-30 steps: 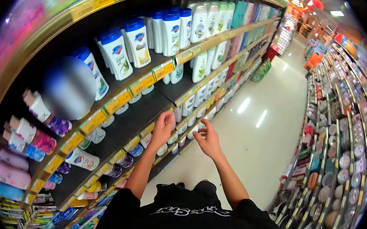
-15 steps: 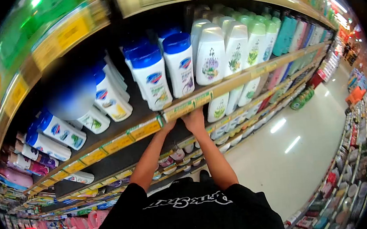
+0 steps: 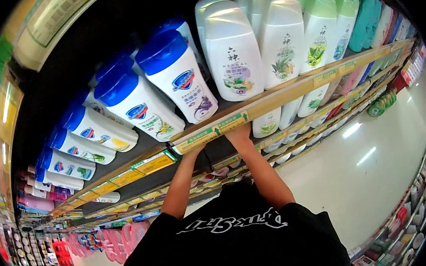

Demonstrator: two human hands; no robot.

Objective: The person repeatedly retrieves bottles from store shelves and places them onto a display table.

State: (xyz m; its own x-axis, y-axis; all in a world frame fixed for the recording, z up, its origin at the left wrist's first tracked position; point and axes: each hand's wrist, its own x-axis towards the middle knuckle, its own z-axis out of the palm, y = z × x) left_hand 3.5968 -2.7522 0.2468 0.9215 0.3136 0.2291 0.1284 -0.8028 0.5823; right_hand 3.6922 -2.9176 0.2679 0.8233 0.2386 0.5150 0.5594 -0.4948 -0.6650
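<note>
Both arms reach forward below the front edge of a shelf. My left hand (image 3: 194,149) goes under the price strip (image 3: 213,131), and its fingers are hidden behind it. Close beside it, my right hand (image 3: 238,133) also disappears beneath the strip, fingers out of sight. Whatever either hand touches on the lower shelf cannot be seen. Just above them stand white bottles with blue caps, one with a lavender picture (image 3: 189,79) and one with a green-and-yellow picture (image 3: 142,108). To their right is a white bottle with a pale cap (image 3: 234,52).
More blue-capped bottles (image 3: 102,127) line the shelf leftward. Green-capped bottles (image 3: 319,32) and teal bottles (image 3: 365,22) continue rightward. A white bottle (image 3: 268,122) stands on the lower shelf by my right hand. Pink hanging items (image 3: 116,243) and the shiny aisle floor (image 3: 339,183) lie below.
The view has shifted nearer the shelf and turned, so the bottles look larger. Both hands stay under the shelf edge, with fingers still hidden.
</note>
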